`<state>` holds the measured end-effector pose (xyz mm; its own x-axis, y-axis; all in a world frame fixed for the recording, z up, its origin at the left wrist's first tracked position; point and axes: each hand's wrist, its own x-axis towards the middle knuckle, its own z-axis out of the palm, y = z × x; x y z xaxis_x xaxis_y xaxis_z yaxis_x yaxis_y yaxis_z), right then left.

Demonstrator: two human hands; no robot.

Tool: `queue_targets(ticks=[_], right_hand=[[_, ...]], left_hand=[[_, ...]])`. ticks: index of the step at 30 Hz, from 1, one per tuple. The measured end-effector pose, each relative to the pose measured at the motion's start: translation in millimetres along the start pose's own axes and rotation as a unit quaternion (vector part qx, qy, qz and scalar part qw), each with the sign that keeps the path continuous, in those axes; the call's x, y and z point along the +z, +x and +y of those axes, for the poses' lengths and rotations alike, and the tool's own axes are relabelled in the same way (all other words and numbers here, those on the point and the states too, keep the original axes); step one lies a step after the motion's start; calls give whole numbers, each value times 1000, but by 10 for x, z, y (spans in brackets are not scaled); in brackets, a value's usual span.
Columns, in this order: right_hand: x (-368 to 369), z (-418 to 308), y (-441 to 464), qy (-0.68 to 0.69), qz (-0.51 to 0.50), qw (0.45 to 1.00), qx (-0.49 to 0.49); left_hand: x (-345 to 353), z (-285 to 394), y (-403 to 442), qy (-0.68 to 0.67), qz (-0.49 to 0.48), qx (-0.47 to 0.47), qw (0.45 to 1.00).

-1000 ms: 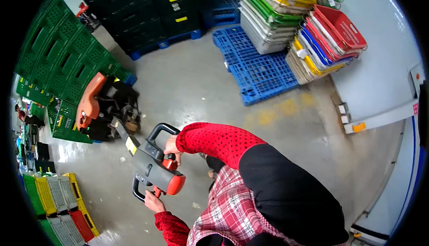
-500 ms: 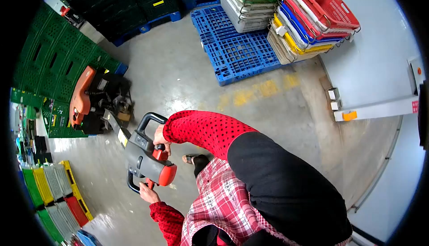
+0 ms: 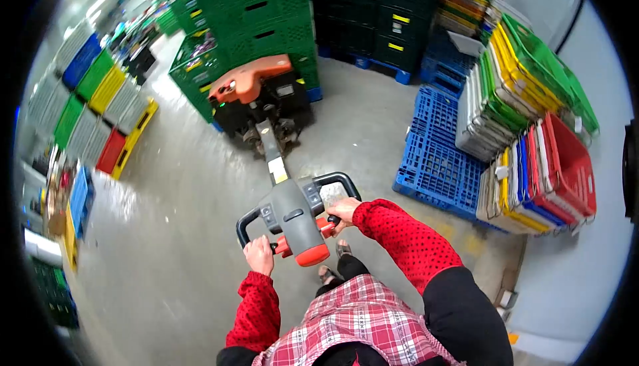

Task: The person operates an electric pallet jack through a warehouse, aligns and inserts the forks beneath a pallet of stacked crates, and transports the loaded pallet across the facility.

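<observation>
Both my hands are on the control handle (image 3: 293, 216) of an electric pallet truck. It has a grey head, black looped grips and a red end. My left hand (image 3: 259, 255) is closed at the left grip, beside a red and black thumb control. My right hand (image 3: 343, 211) is closed around the right side, close to the other red control. A grey tiller arm (image 3: 271, 150) joins the handle to the truck's orange and black body (image 3: 246, 81). That body stands against a stack of green crates (image 3: 263, 13); its forks are hidden.
Dark crates (image 3: 359, 23) stand on blue pallets at the back. On the right, a blue plastic pallet (image 3: 436, 156) lies beside tall stacks of coloured baskets (image 3: 532, 173) along a pale wall. At left, coloured crates (image 3: 100, 100) sit on a yellow pallet (image 3: 136, 140).
My view has turned left, so the truck and green crates now sit nearer the middle. The handle has swung round to point toward me. Both hands have stayed on it.
</observation>
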<state>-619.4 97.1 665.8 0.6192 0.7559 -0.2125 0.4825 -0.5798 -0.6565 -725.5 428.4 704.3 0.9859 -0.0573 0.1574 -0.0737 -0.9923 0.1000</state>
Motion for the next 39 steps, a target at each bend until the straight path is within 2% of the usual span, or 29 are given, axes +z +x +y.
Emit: queue_targets(ticks=[1,2,4,5,6,8,9,11,16,18,21,22,25,29,39], right_hand=[[-20,-55,45,9,-1,1000,8],[15,-98,93,18,-4,1000,19],[-35,-255,100,-1,9,1000,4],[-108,-410,97,-8,-19,999,27],[-101,-496,143,-1,-6,1000,15],[-125,-716,113,10,4,1000,15],[-123,-814,11,8,-14,999,39],[-67,-932,-324,3,-14,999,30],[192,-1099,-821,-3,-15,1000,18],[375,-1087,-1033,-7,-29,999,21],[459,-1202,-1329,-4,-17,1000,25],[416,-1299,-1402,-11,-42,999,31],[583,-1539,-1746,-24,-43,998,41],[820,-1528,-2105,-8,-51,999,11],[1151,-1890,-3068,-50,-40,998,-6]], left_hand=[[-64,-26,39,-27,-24,-32,999],[-81,-93,32,0,7,8,1000],[-241,-169,50,-10,-17,-25,999],[-357,-205,61,-29,-3,-39,999],[-456,-290,99,-28,4,-58,998],[-607,-349,29,-23,20,-33,999],[-676,-304,-72,-16,30,-44,998],[-754,-115,-357,48,38,23,998],[-926,129,-897,-9,18,-18,1000],[-970,238,-1130,33,27,26,999],[-1073,387,-1363,-13,26,-1,1000],[-1096,413,-1447,-45,21,-20,999],[-1246,531,-1821,-58,21,-20,998],[-1333,738,-2168,-96,33,-45,994],[-1632,1284,-3114,-84,44,-56,994]])
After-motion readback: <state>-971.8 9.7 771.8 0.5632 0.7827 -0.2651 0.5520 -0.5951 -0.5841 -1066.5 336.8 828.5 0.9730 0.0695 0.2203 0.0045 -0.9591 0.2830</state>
